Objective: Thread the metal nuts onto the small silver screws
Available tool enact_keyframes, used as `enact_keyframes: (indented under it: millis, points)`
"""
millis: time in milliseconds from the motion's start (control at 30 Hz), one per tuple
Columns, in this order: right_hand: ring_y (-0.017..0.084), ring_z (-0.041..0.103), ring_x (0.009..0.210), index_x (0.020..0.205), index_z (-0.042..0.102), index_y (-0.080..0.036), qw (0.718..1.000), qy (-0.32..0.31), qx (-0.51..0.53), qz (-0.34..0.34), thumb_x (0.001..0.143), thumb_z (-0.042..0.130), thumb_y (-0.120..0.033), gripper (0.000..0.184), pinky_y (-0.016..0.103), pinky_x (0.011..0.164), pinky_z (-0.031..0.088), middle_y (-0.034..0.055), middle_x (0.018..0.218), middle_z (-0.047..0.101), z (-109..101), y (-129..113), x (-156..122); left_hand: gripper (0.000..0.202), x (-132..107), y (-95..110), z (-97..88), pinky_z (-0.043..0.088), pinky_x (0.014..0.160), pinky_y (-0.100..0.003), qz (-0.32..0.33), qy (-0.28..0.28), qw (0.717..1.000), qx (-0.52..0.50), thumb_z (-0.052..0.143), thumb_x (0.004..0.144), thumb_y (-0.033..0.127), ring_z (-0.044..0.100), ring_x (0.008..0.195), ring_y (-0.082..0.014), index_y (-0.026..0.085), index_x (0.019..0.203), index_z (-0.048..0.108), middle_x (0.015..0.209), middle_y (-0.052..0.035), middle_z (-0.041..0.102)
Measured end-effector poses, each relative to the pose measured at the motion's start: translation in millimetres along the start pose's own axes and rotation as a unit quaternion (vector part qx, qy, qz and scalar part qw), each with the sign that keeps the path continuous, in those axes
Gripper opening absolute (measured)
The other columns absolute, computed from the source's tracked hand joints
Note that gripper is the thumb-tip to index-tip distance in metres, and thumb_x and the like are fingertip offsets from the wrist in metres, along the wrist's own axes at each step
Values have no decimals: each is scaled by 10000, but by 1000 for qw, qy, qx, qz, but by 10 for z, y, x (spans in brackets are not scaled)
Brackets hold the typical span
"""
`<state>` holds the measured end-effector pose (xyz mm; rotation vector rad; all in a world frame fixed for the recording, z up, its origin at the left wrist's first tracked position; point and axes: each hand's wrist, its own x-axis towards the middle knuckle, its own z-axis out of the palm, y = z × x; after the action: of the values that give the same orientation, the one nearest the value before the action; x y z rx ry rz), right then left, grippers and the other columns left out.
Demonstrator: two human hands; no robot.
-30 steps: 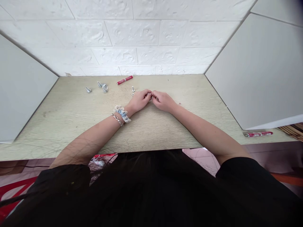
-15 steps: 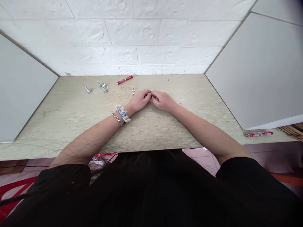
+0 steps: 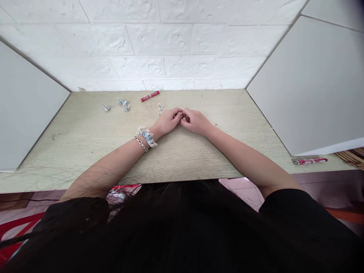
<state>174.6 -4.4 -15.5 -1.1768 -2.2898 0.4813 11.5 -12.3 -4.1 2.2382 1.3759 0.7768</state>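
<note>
My left hand (image 3: 170, 120) and my right hand (image 3: 194, 120) meet at the fingertips, low over the table. Both are closed around a small shiny metal bolt (image 3: 181, 115), mostly covered by the fingers, so its details cannot be made out. Just left of my left hand, a bolt (image 3: 160, 107) stands upright on its head, with a small nut (image 3: 159, 113) lying in front of it. Farther left are several bolts with washers and nuts (image 3: 125, 105), and a single bolt (image 3: 106, 108) sits apart from them.
A red tube-shaped pen (image 3: 149, 96) lies near the white brick wall (image 3: 136, 72). Another red tube (image 3: 311, 161) rests at the table's right front edge. Pale panels (image 3: 309, 87) stand at both sides of the wooden table (image 3: 182, 159).
My right fingers have shifted slightly and curled around the bolt, with the thumb a little lower. My left hand and the things on the table stay where they were.
</note>
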Motion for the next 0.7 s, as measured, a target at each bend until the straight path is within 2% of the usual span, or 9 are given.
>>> enact_keyframes:
  millis: [233,367,500,700]
  points:
    - [143,435,602,799,429,-198,1000,3,4,5,790,470,-312,122,274,591,289,14,691,523,0,-2,-2,309,-4,-2,-1,433,750,-278,8,1,1000,1,370,904,282,598,779,-157,171,967,652,862,-24,688]
    - [145,445,593,831,409,-201,1000,3,19,-2,805,459,-331,141,269,583,293,8,690,524,3,1,-8,310,-3,6,-6,432,772,-279,5,3,1000,4,366,904,282,601,812,-160,169,984,644,899,-28,690]
    - [156,460,600,856,413,-201,1000,1,21,-7,845,411,-346,146,273,584,292,19,699,543,3,3,-8,315,8,-1,-4,427,765,-282,2,4,1000,9,364,908,293,601,833,-166,165,973,644,919,-35,692]
    - [183,514,687,931,434,-193,999,10,34,-21,878,296,-260,163,288,628,330,44,762,577,1,36,-6,345,10,-16,4,414,718,-282,0,11,1000,12,358,913,299,582,755,-156,160,1027,652,855,-29,690]
